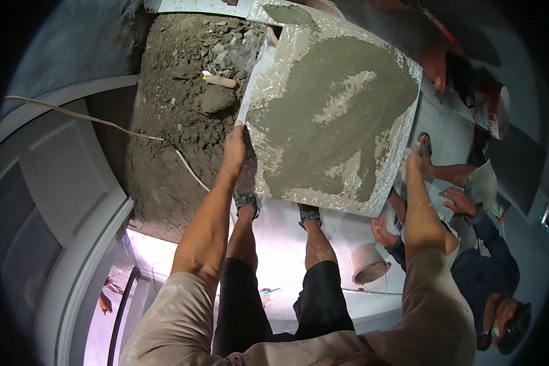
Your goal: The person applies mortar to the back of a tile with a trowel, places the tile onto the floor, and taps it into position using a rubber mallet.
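A large square tile lies in front of me, its upturned face smeared with wet grey mortar that leaves pale patches and edges. My left hand is closed on its left edge, next to the soil bed. On the right edge my right hand grips it too, the fingers partly hidden. The tile's near edge hangs above my feet. Rough, dark mortar or soil fills the bed on the left. On that bed rests a tool with a pale handle, partly sunk in.
A co-worker in dark clothing crouches at the right, hands near the tile's corner. A dirty bucket stands near my right leg; a white bucket is farther right. A pale cable crosses the bed. A panelled door stands at left.
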Motion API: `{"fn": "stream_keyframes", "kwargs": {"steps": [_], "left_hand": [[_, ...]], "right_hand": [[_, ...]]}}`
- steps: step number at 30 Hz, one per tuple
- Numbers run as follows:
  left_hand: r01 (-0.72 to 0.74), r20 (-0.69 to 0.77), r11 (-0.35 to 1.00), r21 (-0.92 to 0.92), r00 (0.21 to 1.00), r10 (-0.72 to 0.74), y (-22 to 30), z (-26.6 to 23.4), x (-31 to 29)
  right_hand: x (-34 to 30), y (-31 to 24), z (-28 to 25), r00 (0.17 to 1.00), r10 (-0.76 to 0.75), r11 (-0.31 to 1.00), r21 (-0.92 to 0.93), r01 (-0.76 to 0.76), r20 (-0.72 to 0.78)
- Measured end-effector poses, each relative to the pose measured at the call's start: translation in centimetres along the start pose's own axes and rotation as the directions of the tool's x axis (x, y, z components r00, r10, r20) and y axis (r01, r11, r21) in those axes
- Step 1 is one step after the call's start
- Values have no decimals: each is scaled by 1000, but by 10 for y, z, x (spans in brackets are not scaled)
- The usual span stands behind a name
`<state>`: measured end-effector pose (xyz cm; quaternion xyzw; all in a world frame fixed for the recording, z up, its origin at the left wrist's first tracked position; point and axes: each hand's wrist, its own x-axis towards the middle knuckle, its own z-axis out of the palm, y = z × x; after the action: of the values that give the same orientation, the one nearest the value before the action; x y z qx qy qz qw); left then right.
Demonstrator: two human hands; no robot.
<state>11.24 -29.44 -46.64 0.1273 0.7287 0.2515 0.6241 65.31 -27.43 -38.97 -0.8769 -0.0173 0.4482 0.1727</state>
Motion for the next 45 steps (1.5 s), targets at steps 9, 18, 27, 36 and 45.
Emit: {"fn": "stream_keyframes", "kwargs": {"steps": [9,18,27,36,45], "left_hand": [[-374,-8,695,614,878,479,10,-20,-43],[-426,395,899,100,847,357,51,-45,-84],[147,476,972,-186,878,-42,81,-72,-245],[217,194,810,-545,972,-130,45,-77,-305],[82,-165,737,-671,952,-256,-45,-76,-314]], "right_hand": [[-79,-21,54,965,-151,973,139,183,-216],[25,25,28,924,-295,940,97,326,-245],[24,16,87,906,-202,969,-56,240,371],[46,9,172,870,-9,727,-594,345,494],[-193,47,117,-328,-405,-350,187,918,853]]}}
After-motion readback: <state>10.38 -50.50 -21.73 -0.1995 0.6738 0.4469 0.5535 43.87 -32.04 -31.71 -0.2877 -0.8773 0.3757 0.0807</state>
